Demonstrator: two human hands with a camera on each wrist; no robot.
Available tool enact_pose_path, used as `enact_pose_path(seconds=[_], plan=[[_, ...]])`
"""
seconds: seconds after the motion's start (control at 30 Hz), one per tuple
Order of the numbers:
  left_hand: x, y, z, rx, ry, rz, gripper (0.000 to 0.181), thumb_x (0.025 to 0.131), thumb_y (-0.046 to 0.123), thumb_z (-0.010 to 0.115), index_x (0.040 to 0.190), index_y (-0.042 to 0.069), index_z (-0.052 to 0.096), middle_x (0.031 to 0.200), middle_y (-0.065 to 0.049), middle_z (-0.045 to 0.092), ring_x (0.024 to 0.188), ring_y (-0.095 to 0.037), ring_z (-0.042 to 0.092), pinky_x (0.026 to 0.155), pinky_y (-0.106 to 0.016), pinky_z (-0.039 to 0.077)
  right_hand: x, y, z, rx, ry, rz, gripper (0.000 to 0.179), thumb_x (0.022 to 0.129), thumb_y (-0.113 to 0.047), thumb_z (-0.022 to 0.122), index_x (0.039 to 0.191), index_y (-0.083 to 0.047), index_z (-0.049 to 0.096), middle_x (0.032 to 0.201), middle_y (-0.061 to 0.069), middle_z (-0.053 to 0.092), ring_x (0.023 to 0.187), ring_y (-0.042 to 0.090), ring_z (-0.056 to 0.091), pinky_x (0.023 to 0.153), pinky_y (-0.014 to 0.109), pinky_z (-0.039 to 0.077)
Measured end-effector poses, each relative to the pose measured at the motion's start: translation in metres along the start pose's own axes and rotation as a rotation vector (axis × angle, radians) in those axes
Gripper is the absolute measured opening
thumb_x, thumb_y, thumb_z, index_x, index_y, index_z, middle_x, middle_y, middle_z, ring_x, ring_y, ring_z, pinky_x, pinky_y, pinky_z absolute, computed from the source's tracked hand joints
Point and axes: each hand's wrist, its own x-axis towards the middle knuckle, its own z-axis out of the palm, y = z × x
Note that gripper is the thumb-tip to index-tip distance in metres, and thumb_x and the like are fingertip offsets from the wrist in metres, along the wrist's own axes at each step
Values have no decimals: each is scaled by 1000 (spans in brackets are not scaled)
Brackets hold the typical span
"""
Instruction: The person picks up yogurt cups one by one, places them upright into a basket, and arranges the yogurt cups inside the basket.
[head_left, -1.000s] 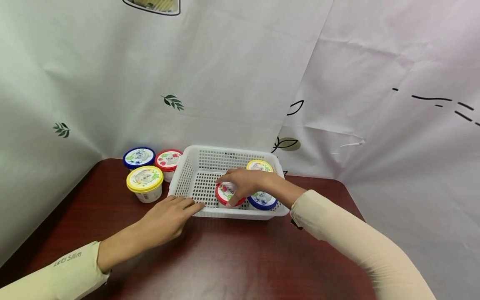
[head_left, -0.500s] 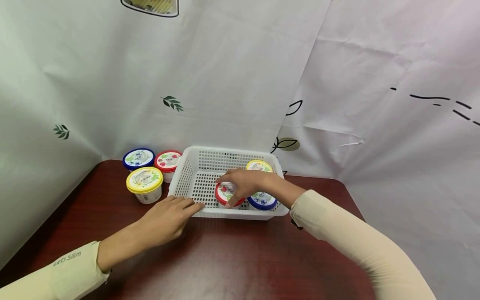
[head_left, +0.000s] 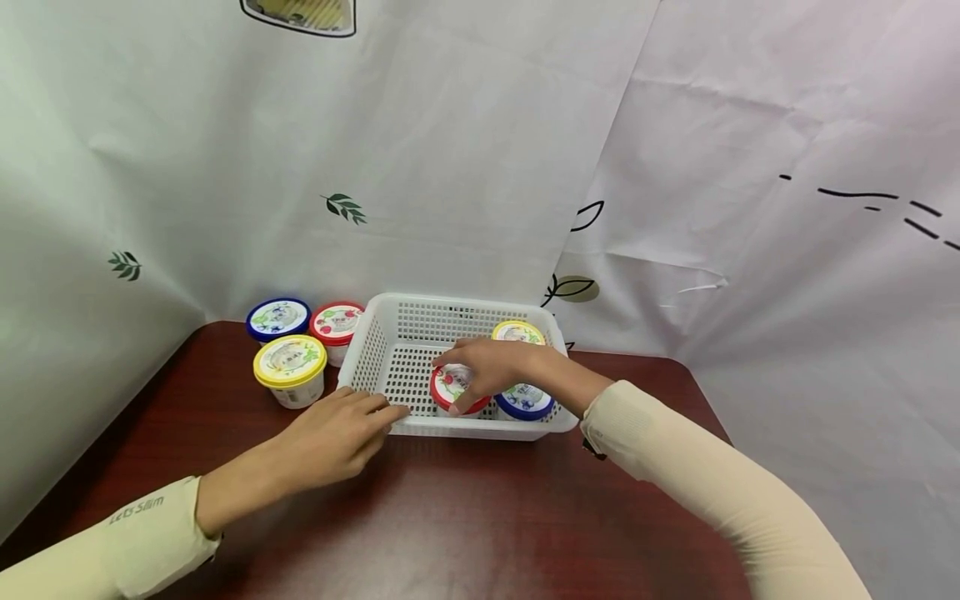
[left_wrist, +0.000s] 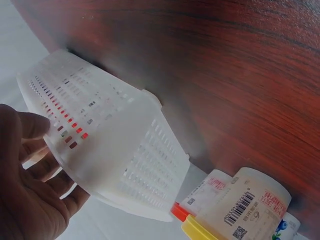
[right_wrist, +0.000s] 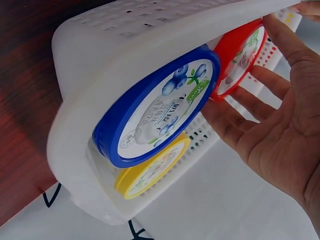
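Observation:
A white perforated plastic basket (head_left: 420, 426) sits on the table. My left hand (head_left: 341, 437) grips its near left rim, with the thumb on the outer wall and the fingers over the edge in the left wrist view. Inside the basket, my right hand (head_left: 491, 367) holds a red-lidded tub (head_left: 450, 383) by its lid, thumb on the near side and fingers reaching round the far side. Right of it stand a blue-lidded tub (right_wrist: 160, 112), partly behind the right hand in the head view, and a yellow-lidded tub (head_left: 519, 332) at the back.
Left of the basket stand another blue-lidded tub (head_left: 278, 318), a second yellow-lidded tub (head_left: 291, 367) and a red-lidded one (head_left: 335, 323) close to the basket's side. A white printed curtain (head_left: 465, 167) hangs behind the dark red wooden table (head_left: 480, 517).
Both hands keep their places on the basket and the red-lidded tub. The head view has tilted very slightly.

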Motion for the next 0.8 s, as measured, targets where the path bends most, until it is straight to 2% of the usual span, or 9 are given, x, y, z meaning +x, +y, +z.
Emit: enact_pose_path(seconds=[0.2,0.33,0.5,0.63,0.8], plan=[[3,-3,0,-24,25,1,32,102,23,78,133,17,80,113,0,79,107,-24,75,98,-49,62,-2,3,1,36,14,0,86,96,-55,86,170,-29,52,181,12,42,170,36,38,135,60,39],[6,-5,-2,-27,44,0,30,104,27,76,132,17,81,114,0,80,108,-25,76,101,-50,61,-4,8,1,60,44,-15,83,96,-55,85,168,-27,54,178,10,47,166,34,44,132,58,44],[8,-8,-7,-40,12,-24,34,106,31,74,137,17,80,120,-3,81,113,-28,76,103,-53,61,-9,15,5,99,96,-36,81,96,-54,85,167,-26,57,172,9,54,157,31,53,128,56,48],[12,-13,-11,-51,-17,-55,36,106,32,73,139,16,79,124,-7,81,116,-30,76,105,-55,60,-16,23,9,129,161,-39,83,97,-56,83,167,-23,56,173,10,54,162,33,49,132,58,44],[15,-25,-17,-89,-14,-98,36,106,28,73,139,12,79,127,-11,81,118,-35,76,106,-60,59,-28,30,15,146,246,-31,85,98,-61,82,168,-23,54,176,11,50,168,37,42,135,62,39]])
